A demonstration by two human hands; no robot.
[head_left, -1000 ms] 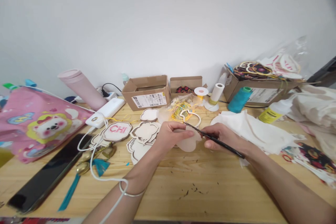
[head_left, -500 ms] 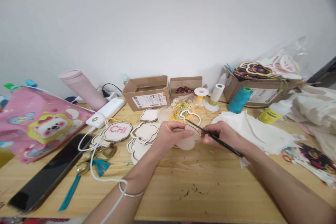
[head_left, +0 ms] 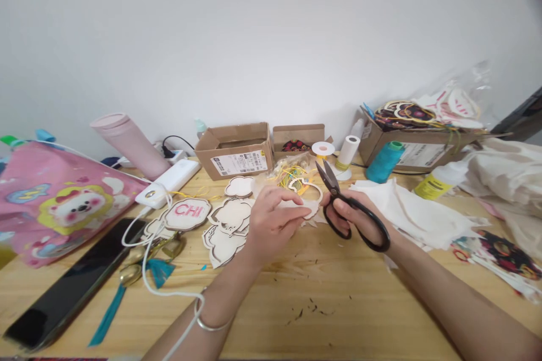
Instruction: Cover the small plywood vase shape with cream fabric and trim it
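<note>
My right hand [head_left: 363,220] holds black-handled scissors [head_left: 330,180], fingers in the loops, with the blades parted a little and pointing up and away. To its left, my left hand [head_left: 274,223] pinches a pale cloud-shaped piece [head_left: 312,210] between thumb and fingertips, which partly cover it. Just behind it shows a thin curved pale frame [head_left: 318,187]; whether the two are joined I cannot tell. Several similar cloud-shaped pieces [head_left: 231,214] lie in a stack left of my left hand. White scraps lie under the held piece.
Behind stand an open cardboard box [head_left: 237,161], a thread spool [head_left: 323,149] and tangled yellow thread [head_left: 296,175]. On the right are a teal thread cone [head_left: 385,162], white cloth [head_left: 406,214] and a glue bottle [head_left: 440,180]. A white cable [head_left: 169,293] crosses my left forearm.
The scissors have turned from edge-on to upright with parted blades. My left hand has turned and its fingers have shifted on the pale piece, which sits slightly farther back.
</note>
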